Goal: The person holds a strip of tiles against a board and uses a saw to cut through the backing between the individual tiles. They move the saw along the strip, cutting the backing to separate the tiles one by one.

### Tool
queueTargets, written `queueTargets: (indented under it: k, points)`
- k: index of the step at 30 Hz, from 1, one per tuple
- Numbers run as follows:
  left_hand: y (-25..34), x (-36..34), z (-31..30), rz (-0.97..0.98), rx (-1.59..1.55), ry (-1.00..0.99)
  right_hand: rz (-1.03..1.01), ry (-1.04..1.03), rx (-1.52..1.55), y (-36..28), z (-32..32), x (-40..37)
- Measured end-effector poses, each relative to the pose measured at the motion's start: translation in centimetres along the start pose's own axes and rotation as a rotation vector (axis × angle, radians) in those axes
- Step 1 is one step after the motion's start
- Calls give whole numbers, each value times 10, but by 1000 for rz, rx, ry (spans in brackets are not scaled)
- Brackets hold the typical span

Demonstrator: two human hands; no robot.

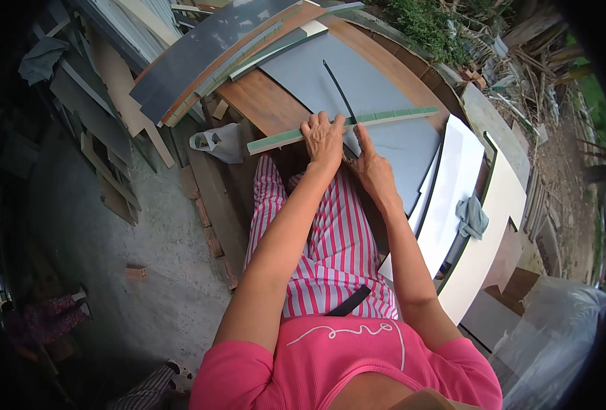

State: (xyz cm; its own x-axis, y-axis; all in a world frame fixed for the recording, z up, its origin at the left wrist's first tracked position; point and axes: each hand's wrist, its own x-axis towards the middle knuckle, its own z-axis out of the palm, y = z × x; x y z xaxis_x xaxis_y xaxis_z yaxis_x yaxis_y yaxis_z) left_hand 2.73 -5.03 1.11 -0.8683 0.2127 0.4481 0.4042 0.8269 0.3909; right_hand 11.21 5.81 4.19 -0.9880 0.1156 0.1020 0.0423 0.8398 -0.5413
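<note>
A long narrow strip [398, 116], green on its upper face and pale along its edge, lies crosswise over a grey panel [385, 78]. My left hand [324, 142] presses on the strip left of its middle, fingers bent over it. Just to the right, my right hand [373, 164] is at the strip's near edge, its index finger pointing forward onto it; the other fingers are curled, and what they hold is hidden. A thin black strip [337, 89] runs away from between my hands over the grey panel. Brown wooden board [265, 101] shows beneath the grey panel.
Stacked long strips and panels [214, 51] lie at the far left of the work surface. White sheets [453, 178] and a grey cloth [472, 218] are at the right. A plastic bag [222, 143] hangs at the left. Another person's patterned clothing [53, 318] shows lower left.
</note>
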Motion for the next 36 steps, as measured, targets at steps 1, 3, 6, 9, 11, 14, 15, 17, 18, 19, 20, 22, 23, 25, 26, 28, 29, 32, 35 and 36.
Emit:
queueTargets:
  k: [1,3,6,9,11,14,15,17,18,19,20,22,23,25,26,28,29,32,35,36]
  points:
    - [-1,1,0,-8,-2,-13,76,-76,-34,0,-6,-18]
    - [-1,-2,-1,-24,-12,-36,171,-150,-55,-2,-20,-75]
    - [-1,0,1,-28,-36,-52,325,-225,-26,-3,-43,-145]
    - [-3,1,5,-18,-8,-17,531,-355,74,-12,-65,-178]
    - [-2,3,3,-25,-8,-35,474,-264,116,-8,-62,-183]
    - [-7,2,-9,-68,-7,-48,392,-163,172,-10,-59,-169]
    - [-12,-1,-15,-57,55,3,369,-149,193,-13,-57,-159]
    - [-26,-10,-22,-29,68,10,379,-178,217,-19,-54,-144]
    - [-33,-14,-22,-3,73,19,391,-204,233,-22,-53,-137]
    - [-37,-15,-19,11,40,35,396,-204,259,-26,-51,-132]
    - [-37,-15,-20,8,48,38,390,-207,264,-27,-49,-129]
    - [-32,-13,-19,-20,45,18,309,-215,234,-25,-43,-126]
    - [-29,-12,-17,-1,43,29,72,-51,124,-21,-35,-126]
    - [-23,-9,-12,-7,33,12,128,-88,127,-13,-28,-129]
    - [-19,-7,-11,-19,26,-6,181,-132,130,-12,-28,-129]
    - [-15,-4,-9,-17,-9,-3,163,-109,121,-10,-27,-130]
    - [-14,-4,-9,-14,-12,0,174,-109,125,-10,-27,-130]
    - [-12,-4,-9,-20,-18,-1,232,-142,134,-14,-27,-130]
    - [-10,-5,-9,-38,-22,0,233,-156,131,-13,-23,-131]
    - [-9,-4,-10,-45,-20,4,189,-137,128,-13,-23,-130]
